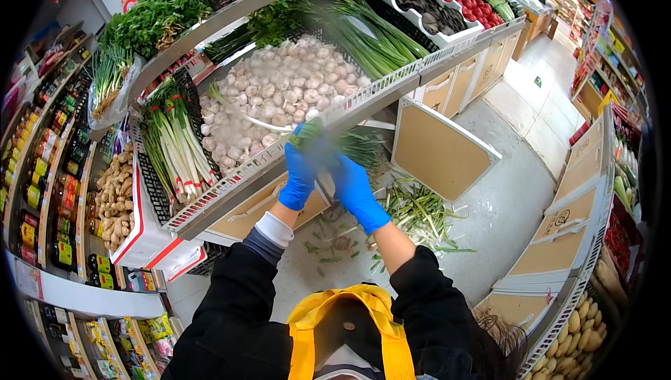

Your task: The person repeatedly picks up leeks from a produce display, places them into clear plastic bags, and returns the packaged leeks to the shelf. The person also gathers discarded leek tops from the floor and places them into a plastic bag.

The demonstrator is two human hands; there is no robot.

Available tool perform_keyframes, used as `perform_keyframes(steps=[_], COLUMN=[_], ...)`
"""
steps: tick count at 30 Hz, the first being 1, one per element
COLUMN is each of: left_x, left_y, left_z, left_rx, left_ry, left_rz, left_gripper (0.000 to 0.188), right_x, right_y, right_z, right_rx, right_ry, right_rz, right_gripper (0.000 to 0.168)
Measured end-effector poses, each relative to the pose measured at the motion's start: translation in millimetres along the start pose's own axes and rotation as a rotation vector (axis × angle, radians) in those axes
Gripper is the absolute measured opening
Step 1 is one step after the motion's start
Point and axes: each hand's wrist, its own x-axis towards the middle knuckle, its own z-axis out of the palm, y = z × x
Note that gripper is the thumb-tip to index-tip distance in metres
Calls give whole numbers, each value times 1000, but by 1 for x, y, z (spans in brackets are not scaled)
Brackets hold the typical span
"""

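Both hands wear blue gloves and are close together at the front rail of the vegetable stand. My left hand (300,173) is closed around green vegetable leaves (310,132), partly blurred. My right hand (359,191) is beside it, slightly lower; a blurred patch hides its fingertips and whatever is between the hands. A pale scallion-like stalk (251,120) lies across the heap of garlic bulbs (283,84), one end near my left hand. Below the rail, behind my right hand, is a dark green leafy bunch (361,147).
Trimmed green leaves and stalks (419,212) litter the floor beside an open cabinet door (445,149). Red-banded scallions (175,144) fill a black crate at left, near ginger (116,196). Long green scallions (375,34) lie beyond the garlic. Another cabinet row (558,233) stands at right.
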Motion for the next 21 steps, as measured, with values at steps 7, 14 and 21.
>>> perform_keyframes(steps=[7, 14, 21], left_x=[8, -2, -9], left_y=[-7, -6, -28], left_z=[-12, -10, -1], left_rx=[552, 12, -249], left_ry=[-139, 6, 250], left_rz=[257, -142, -282], left_gripper=[22, 28, 23], right_x=[11, 10, -13], right_y=[27, 31, -19], right_z=[-8, 18, 15], right_rx=[890, 492, 508], right_ry=[-440, -132, 176], right_rz=[485, 351, 78], right_gripper=[23, 32, 23])
